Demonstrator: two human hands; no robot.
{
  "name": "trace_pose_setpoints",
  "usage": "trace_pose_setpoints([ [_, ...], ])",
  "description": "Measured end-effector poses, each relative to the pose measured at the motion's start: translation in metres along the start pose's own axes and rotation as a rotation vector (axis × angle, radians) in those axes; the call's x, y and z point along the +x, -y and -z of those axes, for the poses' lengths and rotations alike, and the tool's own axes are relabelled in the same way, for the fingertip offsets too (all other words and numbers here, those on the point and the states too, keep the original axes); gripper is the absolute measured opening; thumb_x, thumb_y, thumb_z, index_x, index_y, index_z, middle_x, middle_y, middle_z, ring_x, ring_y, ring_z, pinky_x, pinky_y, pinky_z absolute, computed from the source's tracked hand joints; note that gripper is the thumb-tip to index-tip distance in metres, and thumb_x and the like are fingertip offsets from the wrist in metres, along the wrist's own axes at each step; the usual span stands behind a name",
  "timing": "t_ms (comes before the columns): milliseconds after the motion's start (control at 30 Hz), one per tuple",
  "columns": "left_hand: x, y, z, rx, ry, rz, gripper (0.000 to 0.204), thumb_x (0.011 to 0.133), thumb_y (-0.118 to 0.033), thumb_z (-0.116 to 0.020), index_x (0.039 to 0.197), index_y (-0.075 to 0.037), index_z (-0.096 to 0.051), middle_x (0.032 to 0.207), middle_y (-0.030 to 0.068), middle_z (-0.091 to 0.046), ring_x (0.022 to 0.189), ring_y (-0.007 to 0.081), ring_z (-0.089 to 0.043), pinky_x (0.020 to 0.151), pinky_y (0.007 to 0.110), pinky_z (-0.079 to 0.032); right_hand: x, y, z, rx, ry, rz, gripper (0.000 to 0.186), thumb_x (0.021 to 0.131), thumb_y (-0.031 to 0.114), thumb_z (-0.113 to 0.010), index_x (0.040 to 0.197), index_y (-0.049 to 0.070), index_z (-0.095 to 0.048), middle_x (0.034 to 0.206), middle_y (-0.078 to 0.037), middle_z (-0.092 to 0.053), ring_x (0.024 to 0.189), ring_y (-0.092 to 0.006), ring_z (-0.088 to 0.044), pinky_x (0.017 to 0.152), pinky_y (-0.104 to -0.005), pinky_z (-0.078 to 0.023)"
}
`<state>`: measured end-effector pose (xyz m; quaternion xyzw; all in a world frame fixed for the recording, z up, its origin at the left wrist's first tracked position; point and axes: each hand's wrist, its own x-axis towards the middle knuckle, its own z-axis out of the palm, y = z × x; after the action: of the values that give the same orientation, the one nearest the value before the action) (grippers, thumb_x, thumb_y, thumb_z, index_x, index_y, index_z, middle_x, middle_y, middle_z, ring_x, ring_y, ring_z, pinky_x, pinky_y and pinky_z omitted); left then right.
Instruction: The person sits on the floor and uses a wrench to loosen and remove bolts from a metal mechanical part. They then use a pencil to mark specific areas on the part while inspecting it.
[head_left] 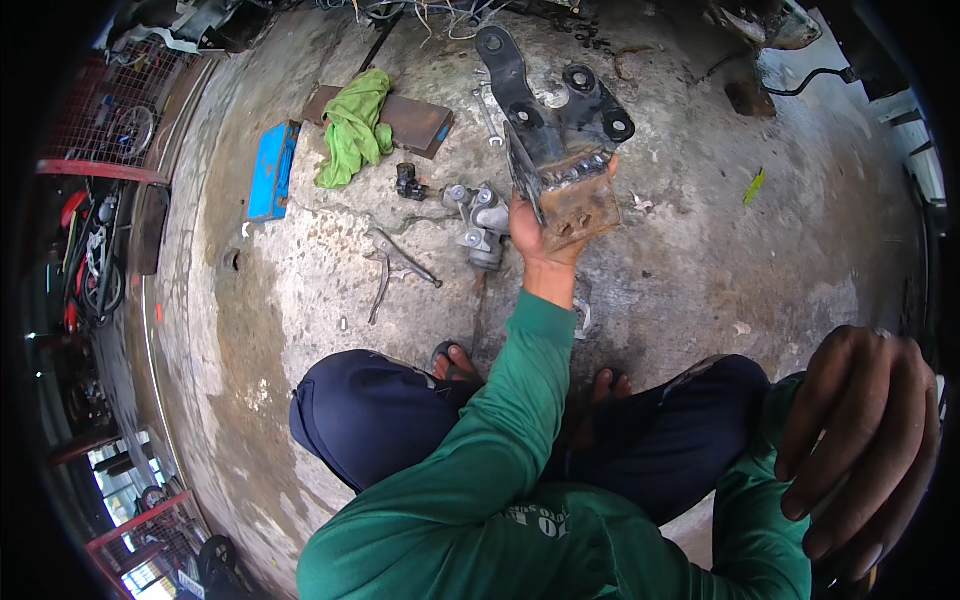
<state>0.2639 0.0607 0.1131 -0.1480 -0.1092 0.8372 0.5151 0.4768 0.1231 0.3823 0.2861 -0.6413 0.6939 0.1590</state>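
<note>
My left hand point(540, 235) is closed around the lower end of a black metal bracket point(555, 125), holding it up above the floor. The bracket has several round eyes, a bead of weld and a rusty, bare plate at its bottom. Close to the camera at the right, my right hand point(862, 445) is raised with loosely bent fingers, some gap between them, and nothing visible in it. Below and left of the bracket, a silver metal gearbox-like part point(480, 222) with a dark joint rests on the concrete. Locking pliers point(395, 270) lie left of it, their jaws apart.
A blue metal case point(270, 172) lies at the left, beside a green cloth point(355, 125) draped over a flat brown box point(418, 122). A wrench point(488, 115) lies behind the bracket. Loose wires point(440, 15) cross the far edge. Red mesh fencing point(105, 170) stands left; my knees flank the near floor.
</note>
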Motion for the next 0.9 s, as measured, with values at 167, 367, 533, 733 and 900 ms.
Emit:
trace_pose_setpoints([
  [167, -0.004, 0.004, -0.014, -0.055, 0.044, 0.073, 0.056, 0.107, -0.033, -0.032, 0.152, -0.002, -0.045, 0.155, 0.027, -0.045, 0.143, 0.0487, -0.043, 0.121, 0.073, -0.024, -0.023, -0.043, 0.023, 0.094, -0.202, 0.075, 0.009, 0.099, 0.02, -0.07, 0.104, 0.013, -0.071, 0.094, -0.006, -0.074, 0.086, -0.0236, -0.072, 0.074, -0.0365, -0.062],
  [367, 0.001, 0.005, -0.019, 0.038, 0.058, 0.08, 0.054, 0.105, -0.029, -0.036, 0.147, 0.002, -0.048, 0.151, 0.0272, -0.049, 0.137, 0.0498, -0.048, 0.119, 0.074, -0.028, -0.07, -0.083, 0.064, 0.087, -0.682, -0.033, 0.028, 0.102, 0.023, -0.061, 0.126, 0.008, -0.059, 0.077, -0.004, -0.061, 0.065, -0.0189, -0.061, 0.061, -0.0361, -0.051],
  [533, 0.001, 0.003, -0.023, 0.035, 0.053, 0.1, 0.054, 0.105, -0.028, -0.037, 0.147, 0.003, -0.047, 0.15, 0.0285, -0.049, 0.136, 0.0505, -0.049, 0.117, 0.072, -0.032, -0.082, -0.084, 0.081, 0.065, -0.767, -0.022, 0.045, 0.102, 0.033, -0.063, 0.136, 0.004, -0.056, 0.087, -0.006, -0.063, 0.082, -0.0203, -0.062, 0.075, -0.0344, -0.052],
  [733, 0.003, -0.001, -0.022, 0.061, 0.016, 0.077, 0.053, 0.106, -0.028, -0.036, 0.146, 0.005, -0.047, 0.148, 0.0288, -0.051, 0.134, 0.0508, -0.05, 0.116, 0.072, -0.033, -0.075, -0.07, 0.067, -0.315, -0.873, -0.071, 0.045, 0.102, 0.032, -0.067, 0.129, -0.003, -0.06, 0.092, -0.01, -0.063, 0.088, -0.0239, -0.063, 0.074, -0.0357, -0.052],
  [900, 0.003, -0.004, -0.021, 0.103, -0.055, 0.062, 0.051, 0.106, -0.028, -0.037, 0.144, 0.004, -0.049, 0.148, 0.0284, -0.051, 0.135, 0.0499, -0.049, 0.116, 0.073, -0.033, -0.065, -0.044, 0.049, -0.539, -0.84, 0.135, 0.038, 0.11, 0.025, -0.051, 0.132, -0.004, -0.061, 0.083, -0.008, -0.06, 0.077, -0.0205, -0.057, 0.067, -0.0343, -0.047],
])
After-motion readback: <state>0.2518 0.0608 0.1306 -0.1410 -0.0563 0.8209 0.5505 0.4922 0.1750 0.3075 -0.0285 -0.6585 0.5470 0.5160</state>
